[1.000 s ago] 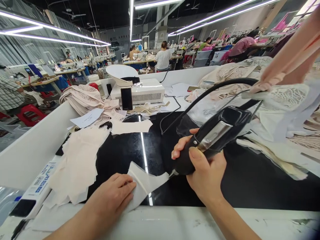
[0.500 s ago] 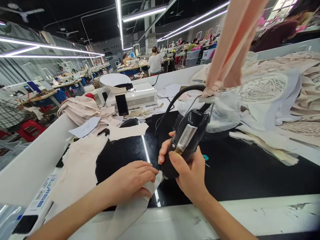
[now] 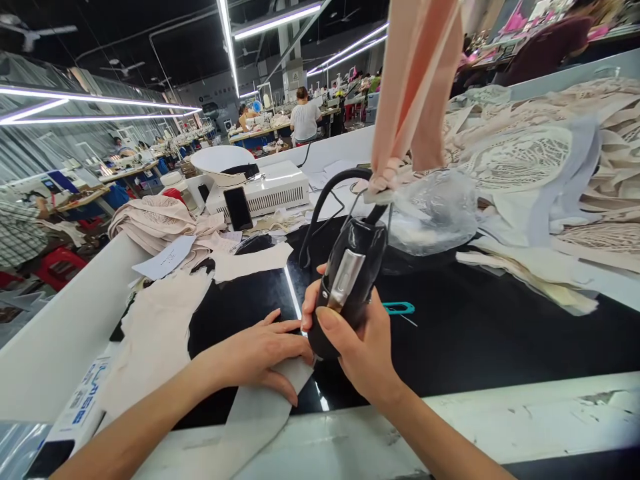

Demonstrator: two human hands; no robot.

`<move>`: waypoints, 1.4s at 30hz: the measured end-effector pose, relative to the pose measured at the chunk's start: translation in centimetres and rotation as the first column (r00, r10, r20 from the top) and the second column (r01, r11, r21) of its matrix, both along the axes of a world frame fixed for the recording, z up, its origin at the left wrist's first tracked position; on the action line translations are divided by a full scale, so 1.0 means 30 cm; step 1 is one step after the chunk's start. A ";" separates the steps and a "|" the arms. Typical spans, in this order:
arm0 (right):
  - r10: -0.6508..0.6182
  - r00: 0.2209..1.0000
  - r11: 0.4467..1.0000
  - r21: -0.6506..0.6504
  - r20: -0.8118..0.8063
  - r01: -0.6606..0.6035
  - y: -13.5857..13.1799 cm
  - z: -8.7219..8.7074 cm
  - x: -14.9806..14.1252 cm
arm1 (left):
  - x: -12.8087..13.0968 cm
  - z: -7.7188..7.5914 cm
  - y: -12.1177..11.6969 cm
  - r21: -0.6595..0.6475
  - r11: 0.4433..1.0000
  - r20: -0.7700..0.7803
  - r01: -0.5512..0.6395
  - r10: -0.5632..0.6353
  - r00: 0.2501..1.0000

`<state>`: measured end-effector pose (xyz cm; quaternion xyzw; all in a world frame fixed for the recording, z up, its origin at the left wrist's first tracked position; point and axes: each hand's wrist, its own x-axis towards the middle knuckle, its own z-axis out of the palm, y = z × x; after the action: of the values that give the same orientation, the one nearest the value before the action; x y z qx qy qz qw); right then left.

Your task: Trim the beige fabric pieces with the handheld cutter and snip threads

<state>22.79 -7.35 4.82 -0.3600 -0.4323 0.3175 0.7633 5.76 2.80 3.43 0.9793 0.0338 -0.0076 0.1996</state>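
Observation:
My right hand [image 3: 357,337] is wrapped round a black corded hand-held power tool [image 3: 350,273] with a silver plate on its side. Its lower end hides behind my fingers and points down at the table. A pale pink fabric strip [image 3: 417,87] is knotted at the tool's top and runs upward. Beside the tool, my left hand [image 3: 267,353] lies spread on a white cloth piece [image 3: 263,413] that hangs over the front edge. The cloth's tip reaches just below the tool. Right of my right hand lies a teal looped handle [image 3: 399,308], partly hidden.
Pale cut pieces [image 3: 155,333] lie at the left, with a phone [image 3: 238,208] and a white box-shaped machine [image 3: 280,190] behind. A clear plastic bag [image 3: 435,213] and a large heap of beige pieces [image 3: 530,160] fill the right. A seated person [image 3: 305,117] is farther back.
The tool and my right hand have shifted left and slightly down in view, showing more of the teal handle. My left fingers have spread wider on the cloth.

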 end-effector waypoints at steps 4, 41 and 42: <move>0.021 1.000 1.000 -0.005 0.002 -0.021 -0.012 -0.005 0.000 | -0.002 -0.014 0.008 -0.004 1.000 0.023 0.017 -0.017 1.000; 0.050 0.998 0.999 0.002 0.033 -0.051 0.000 -0.022 -0.022 | 0.041 0.016 0.006 -0.091 0.996 -0.115 -0.014 0.003 0.993; 0.050 0.998 0.999 0.003 0.032 -0.051 -0.003 -0.022 -0.019 | 0.039 0.015 0.007 -0.095 0.995 -0.113 -0.015 0.004 0.994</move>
<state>22.23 -7.44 4.17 -0.3528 -0.4540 0.3301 0.7486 6.94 3.01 3.88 0.9664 0.0494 -0.0636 0.2440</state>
